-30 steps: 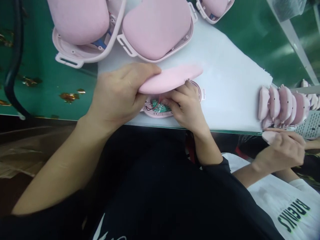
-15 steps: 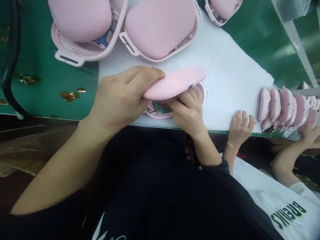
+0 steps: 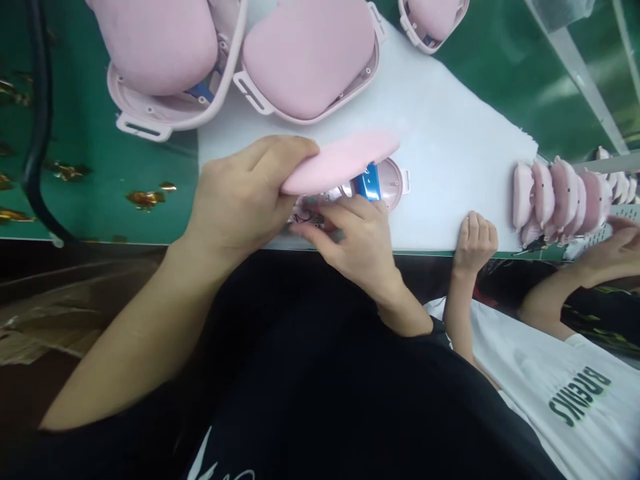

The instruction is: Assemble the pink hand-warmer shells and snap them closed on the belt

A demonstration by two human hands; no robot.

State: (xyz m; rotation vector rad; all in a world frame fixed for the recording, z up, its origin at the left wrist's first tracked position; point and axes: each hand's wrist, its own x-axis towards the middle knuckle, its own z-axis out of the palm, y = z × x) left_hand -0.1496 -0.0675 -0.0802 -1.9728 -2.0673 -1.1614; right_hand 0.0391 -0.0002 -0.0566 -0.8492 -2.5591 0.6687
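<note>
My left hand [image 3: 245, 193] grips one end of a pink plastic cover [image 3: 345, 160], holding it tilted above a matching pink shell [image 3: 393, 183]. Inside that shell I see a blue battery-like block [image 3: 369, 183] and thin dark red wires. My right hand [image 3: 357, 237] reaches into the shell under the cover, its fingers bent around the wires. Its fingertips are partly hidden, so what they pinch, if anything, is unclear. The shell lies on a white sheet at the table's near edge.
Two larger-looking pink cases [image 3: 163, 47] [image 3: 310, 60] with covers resting askew stand behind my hands; another case [image 3: 435, 20] is farther back. At right, a row of pink cases [image 3: 565, 193] lines the table beside co-workers' hands [image 3: 477, 243]. A black cable [image 3: 40, 127] hangs at left.
My right hand has shifted left and toward me within the shell, uncovering the blue block. The left hand still holds the cover tilted. A co-worker's nearby hand has curled its fingers.
</note>
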